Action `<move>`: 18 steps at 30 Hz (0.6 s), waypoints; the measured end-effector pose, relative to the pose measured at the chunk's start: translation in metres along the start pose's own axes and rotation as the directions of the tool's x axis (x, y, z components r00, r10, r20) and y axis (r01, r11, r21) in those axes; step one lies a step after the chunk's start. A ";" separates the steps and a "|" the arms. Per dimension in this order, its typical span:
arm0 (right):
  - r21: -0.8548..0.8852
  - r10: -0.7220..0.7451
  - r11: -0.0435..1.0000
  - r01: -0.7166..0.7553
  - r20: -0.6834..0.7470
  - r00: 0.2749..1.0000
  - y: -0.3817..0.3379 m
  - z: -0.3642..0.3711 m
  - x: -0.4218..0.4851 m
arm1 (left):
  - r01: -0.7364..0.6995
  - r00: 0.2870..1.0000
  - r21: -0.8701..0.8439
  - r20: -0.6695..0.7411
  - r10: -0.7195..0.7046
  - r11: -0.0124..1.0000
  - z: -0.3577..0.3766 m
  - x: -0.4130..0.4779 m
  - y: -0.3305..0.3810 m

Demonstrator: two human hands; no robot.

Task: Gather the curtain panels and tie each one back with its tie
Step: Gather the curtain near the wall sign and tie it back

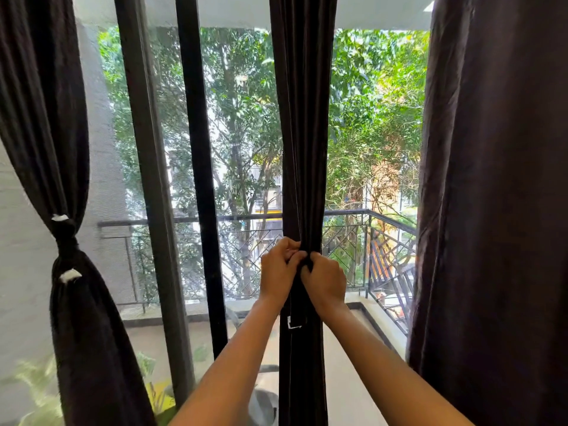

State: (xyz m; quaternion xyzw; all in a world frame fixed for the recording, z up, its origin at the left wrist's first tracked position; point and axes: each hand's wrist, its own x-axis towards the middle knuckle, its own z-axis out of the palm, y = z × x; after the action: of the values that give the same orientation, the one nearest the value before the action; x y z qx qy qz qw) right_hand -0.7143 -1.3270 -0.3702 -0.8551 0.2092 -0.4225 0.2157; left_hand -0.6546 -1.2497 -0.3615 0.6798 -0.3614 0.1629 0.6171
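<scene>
Three dark brown curtain panels hang at a glass door. The left panel is cinched at its waist by a dark tie with white ends. The middle panel is bunched into a narrow column. My left hand and my right hand meet at its waist, fingers curled round a dark tie wrapped about the fabric. A strip with a white tip hangs below my hands. The right panel hangs loose and wide.
Dark door frames stand between the left and middle panels. Behind the glass lie a balcony floor, a metal railing and trees. Green plants show at the bottom left.
</scene>
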 end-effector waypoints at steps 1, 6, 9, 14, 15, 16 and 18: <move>-0.004 -0.002 1.000 0.002 0.004 1.000 0.001 -0.001 -0.001 | 0.012 1.000 -0.005 0.004 -0.012 1.000 0.000 0.002 0.000; 0.004 -0.036 0.999 0.036 0.026 0.999 0.004 -0.010 -0.001 | 0.076 0.996 -0.020 0.042 -0.075 0.997 -0.002 0.008 0.003; 0.028 -0.072 0.997 0.071 0.043 0.997 0.010 -0.014 0.000 | 0.088 0.994 0.010 0.062 -0.089 0.996 -0.001 0.009 0.007; 0.133 -0.111 0.986 0.100 0.076 0.991 0.024 -0.021 0.002 | 0.105 0.989 0.044 0.098 -0.109 0.993 0.003 0.008 0.017; 0.150 -0.115 0.983 0.101 0.084 0.990 0.027 -0.022 0.003 | 0.108 0.989 0.052 0.097 -0.113 0.993 0.004 0.007 0.020; 0.161 -0.120 0.981 0.104 0.094 0.988 0.029 -0.023 0.003 | 0.116 0.989 0.057 0.090 -0.120 0.992 0.005 0.007 0.023; 0.183 -0.134 0.977 0.112 0.111 0.985 0.032 -0.026 0.001 | 0.129 0.989 0.054 0.070 -0.133 0.990 0.007 0.006 0.027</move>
State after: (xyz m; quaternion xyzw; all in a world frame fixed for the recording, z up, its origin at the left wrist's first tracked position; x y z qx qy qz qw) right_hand -0.7402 -1.3586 -0.3725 -0.8683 0.1040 -0.3986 0.2762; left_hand -0.6708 -1.2572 -0.3390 0.7226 -0.3343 0.1056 0.5957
